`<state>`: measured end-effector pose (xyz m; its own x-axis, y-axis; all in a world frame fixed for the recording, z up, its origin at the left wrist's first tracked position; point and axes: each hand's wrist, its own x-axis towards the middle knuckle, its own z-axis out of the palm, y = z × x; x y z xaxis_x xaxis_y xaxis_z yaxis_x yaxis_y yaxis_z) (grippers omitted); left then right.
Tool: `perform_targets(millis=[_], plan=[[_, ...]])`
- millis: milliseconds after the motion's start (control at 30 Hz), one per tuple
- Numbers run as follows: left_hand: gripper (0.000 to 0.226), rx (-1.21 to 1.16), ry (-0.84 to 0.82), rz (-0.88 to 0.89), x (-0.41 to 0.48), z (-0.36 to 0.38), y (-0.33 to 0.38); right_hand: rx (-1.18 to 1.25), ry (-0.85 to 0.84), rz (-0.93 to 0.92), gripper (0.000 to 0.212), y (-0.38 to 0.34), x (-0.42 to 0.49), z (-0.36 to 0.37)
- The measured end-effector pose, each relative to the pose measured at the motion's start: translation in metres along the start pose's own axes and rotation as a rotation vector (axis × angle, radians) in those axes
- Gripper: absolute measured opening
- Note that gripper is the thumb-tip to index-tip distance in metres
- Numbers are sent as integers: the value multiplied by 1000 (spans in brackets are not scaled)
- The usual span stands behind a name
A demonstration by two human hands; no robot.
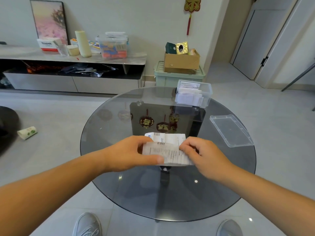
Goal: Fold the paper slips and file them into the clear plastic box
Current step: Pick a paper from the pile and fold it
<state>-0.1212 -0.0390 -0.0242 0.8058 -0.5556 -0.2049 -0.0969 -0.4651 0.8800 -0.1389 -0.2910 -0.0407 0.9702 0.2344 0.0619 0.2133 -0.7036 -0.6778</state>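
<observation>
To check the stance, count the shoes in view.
2. The left shoe is at the bottom edge, left of centre; the right shoe is at the bottom edge, right of centre. The frame crops both.

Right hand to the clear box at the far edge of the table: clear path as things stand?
Probably yes. Nothing tall stands on the glass table between the right hand and the clear box, and its lid lies off to the right. The hand is pinching a paper slip, though.
</observation>
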Motion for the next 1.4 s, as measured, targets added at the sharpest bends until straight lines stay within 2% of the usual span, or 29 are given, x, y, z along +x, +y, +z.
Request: perform_targets(millis=[100,133,200,300,367,433,500,533,600,733,867,1100,1200,1300,1400], plan=[[13,231,195,11,12,1,-4,122,60,37,9,0,12,1],[11,259,254,-3,17,0,-6,181,63,56,12,0,14,1],[14,205,335,-43,27,-2,-10,246,55,92,34,1,19,2],[15,195,381,-108,40,-1,-13,106,66,129,64,7,27,2],[18,252,407,-131,46,1,-13,-10,56,103,68,9,29,4],[29,296,430,-128,50,3,-13,-225,29,36,51,12,29,9],[61,388,433,-98,50,7,-15,-413,20,17,39,13,28,13],[78,475,435,-73,50,8,-17,-445,30,26,38,15,28,15],[90,657,428,-27,51,11,-21,-457,54,48,40,19,28,16],[77,748,381,-113,57,12,-27,-482,84,103,54,20,28,21],[64,772,426,-181,66,17,-24,-483,102,143,64,13,28,25],[56,814,383,-201,70,10,-25,-429,-15,227,58,11,35,9],[50,908,410,-80,63,14,-23,-462,-53,209,58,14,34,4],[46,1059,325,102,57,21,-18,-487,-91,192,59,12,34,2],[42,1021,314,83,56,24,-13,-380,-112,226,56,11,36,-1]])
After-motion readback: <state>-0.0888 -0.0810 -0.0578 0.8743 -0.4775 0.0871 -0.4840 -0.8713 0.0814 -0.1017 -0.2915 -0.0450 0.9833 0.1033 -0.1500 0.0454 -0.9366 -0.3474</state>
